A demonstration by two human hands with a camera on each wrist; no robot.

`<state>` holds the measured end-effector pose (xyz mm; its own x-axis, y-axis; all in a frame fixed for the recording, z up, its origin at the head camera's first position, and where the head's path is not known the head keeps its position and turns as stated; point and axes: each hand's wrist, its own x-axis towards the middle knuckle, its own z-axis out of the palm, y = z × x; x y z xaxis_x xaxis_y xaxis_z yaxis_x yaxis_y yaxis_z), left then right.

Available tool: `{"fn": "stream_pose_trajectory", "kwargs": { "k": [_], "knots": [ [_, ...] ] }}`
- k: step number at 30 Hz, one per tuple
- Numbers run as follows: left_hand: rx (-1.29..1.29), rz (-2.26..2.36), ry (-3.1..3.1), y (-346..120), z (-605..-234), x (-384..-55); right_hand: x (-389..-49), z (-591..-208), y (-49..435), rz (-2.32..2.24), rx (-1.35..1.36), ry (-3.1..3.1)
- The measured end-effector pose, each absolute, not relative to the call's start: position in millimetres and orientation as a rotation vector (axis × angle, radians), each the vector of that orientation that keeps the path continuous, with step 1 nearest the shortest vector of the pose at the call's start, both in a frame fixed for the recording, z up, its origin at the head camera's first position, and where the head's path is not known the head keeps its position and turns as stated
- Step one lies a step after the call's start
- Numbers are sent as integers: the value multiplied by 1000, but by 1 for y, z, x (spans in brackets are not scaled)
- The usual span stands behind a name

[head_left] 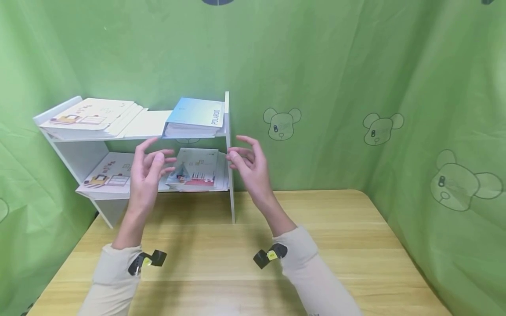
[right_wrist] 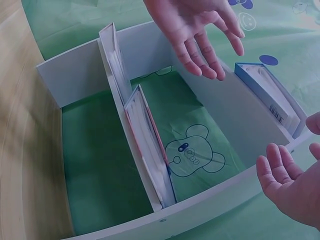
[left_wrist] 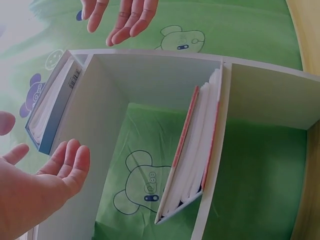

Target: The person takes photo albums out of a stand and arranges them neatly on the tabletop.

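My left hand (head_left: 146, 173) is raised in front of a white two-tier shelf (head_left: 230, 193), fingers loosely bent and holding nothing. Near the shelf's right side panel hangs my right hand (head_left: 253, 169), also with bent fingers and nothing in them. A blue album marked POLAROID (head_left: 195, 112) lies at the right end of the upper tier. Below it, on the lower tier, is a small pile of picture-covered books (head_left: 201, 164), partly behind my left fingertips. In the left wrist view, my left hand (left_wrist: 50, 185) is apart from the blue album (left_wrist: 60, 110). In the right wrist view, my right hand (right_wrist: 295, 185) also touches nothing.
A stack of white books (head_left: 88, 114) fills the upper tier's left end. Another book (head_left: 112, 169) lies on the lower left. The shelf stands at the back left of a wooden table (head_left: 316, 245). Green curtains (head_left: 324, 79) with bear drawings hang behind and at the sides.
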<state>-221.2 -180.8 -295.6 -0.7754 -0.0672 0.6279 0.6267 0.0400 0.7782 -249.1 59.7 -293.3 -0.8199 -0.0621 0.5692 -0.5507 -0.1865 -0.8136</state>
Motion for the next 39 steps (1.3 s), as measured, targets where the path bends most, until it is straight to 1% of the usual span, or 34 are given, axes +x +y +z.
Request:
{"fn": "stream_pose_trajectory", "kwargs": {
  "k": [5,12,21,27,31,39],
  "knots": [
    [-532,-1818,-1797,-180,-290,-222,-244,-283,57,2095,698,-1749],
    [-468,-1804,-1795,-183,-285,-224,-254,-284,53,2116,708,-1733],
    [-408,-1766,-1849,-184,-273,-225,-255,-278,51,2126,714,-1718],
    [-415,-1735,-1913,-179,-259,-213,-248,-269,49,2126,696,-1739],
    [-429,-1700,-1944,-178,-256,-212,-239,-260,47,2129,699,-1745],
    [-337,-1500,-2030,-173,-250,-209,-235,-253,44,2151,680,-1764]
  ]
}}
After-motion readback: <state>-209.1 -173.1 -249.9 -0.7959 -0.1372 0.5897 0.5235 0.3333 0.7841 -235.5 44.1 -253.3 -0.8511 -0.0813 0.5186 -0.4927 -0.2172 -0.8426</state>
